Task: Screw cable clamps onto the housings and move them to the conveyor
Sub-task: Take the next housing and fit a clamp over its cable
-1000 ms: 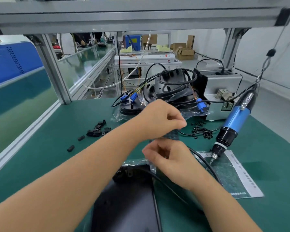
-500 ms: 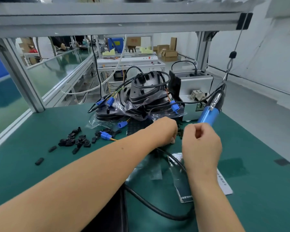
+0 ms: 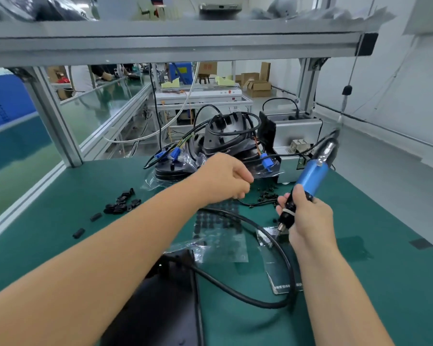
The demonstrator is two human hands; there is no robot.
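A black housing [image 3: 160, 300] lies at the near edge of the green bench, its thick black cable [image 3: 260, 304] looping to the right. My right hand [image 3: 308, 221] grips the lower barrel of the blue electric screwdriver [image 3: 310, 177], whose tip points down above a dark card [image 3: 279, 273]. My left hand [image 3: 225, 179] hovers with curled fingers just left of a scatter of small black screws [image 3: 268, 194]; I cannot see whether it pinches one. Black cable clamps [image 3: 121, 203] lie in a loose pile at the left.
More bagged housings [image 3: 225, 138] with blue connectors are stacked at the back, beside a grey metal box [image 3: 295, 136]. A clear bag of black pads [image 3: 218, 231] lies mid-bench. The green conveyor [image 3: 10, 158] runs along the left behind an aluminium frame post [image 3: 55, 116].
My right hand has moved right and taken hold of the hanging blue screwdriver. My left hand has lifted slightly from the screw pile.
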